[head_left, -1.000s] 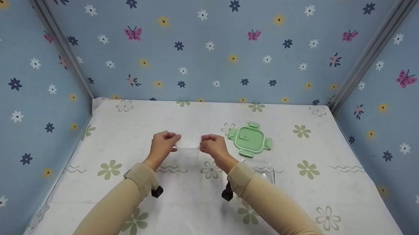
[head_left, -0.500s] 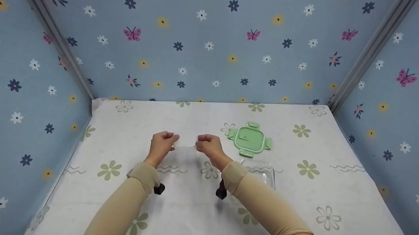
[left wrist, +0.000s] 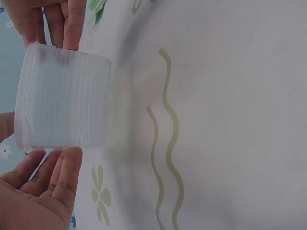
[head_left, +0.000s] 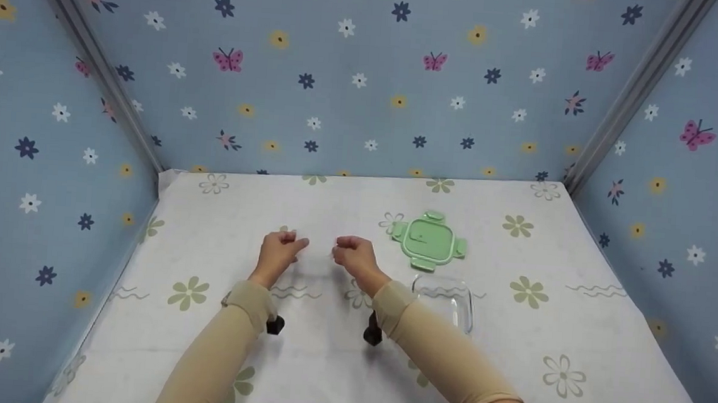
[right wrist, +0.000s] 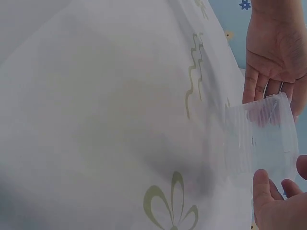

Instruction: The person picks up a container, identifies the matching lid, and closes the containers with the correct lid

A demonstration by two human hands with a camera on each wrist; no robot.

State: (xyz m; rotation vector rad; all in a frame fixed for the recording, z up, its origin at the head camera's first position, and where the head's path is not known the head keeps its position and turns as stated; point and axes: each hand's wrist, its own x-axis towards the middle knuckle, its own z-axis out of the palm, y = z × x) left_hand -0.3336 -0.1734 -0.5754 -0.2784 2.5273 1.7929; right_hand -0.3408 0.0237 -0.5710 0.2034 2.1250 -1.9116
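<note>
**Two hands about one clear ribbed cup on a flowered table**

Head view: two hands, one green lid, one clear glass container, one table. Left hand (head_left: 280,251) and right hand (head_left: 351,256) side by side near the middle of the table (head_left: 198,335), fingers curled inward toward each other, a narrow gap between. Translucent cup between them almost invisible here, hence unmarked. Green lid (head_left: 429,239) with four clip tabs lying flat, just right of the right hand; clear glass container (head_left: 447,296) directly on the near side of the lid, beside the right forearm. Beige sleeves on both arms.

Left wrist view: one translucent plastic cup (left wrist: 64,98), plainly shown, ribbed wall, standing base down on the cloth, long axis square to the table surface, open rim away from it. Fingertips of the right hand (left wrist: 60,21) touching the rim on one side; fingers of the left hand (left wrist: 41,189) straight and loose, just beside the opposite wall, contact not clear.

Right wrist view: same cup (right wrist: 261,143) from the other side, ribs and thin rim visible. Left hand (right wrist: 276,52) with straight fingers against the far wall; right hand (right wrist: 278,201) with fingertips close at the near wall. Neither hand clamped round the cup; lid and glass container outside both wrist views.
</note>
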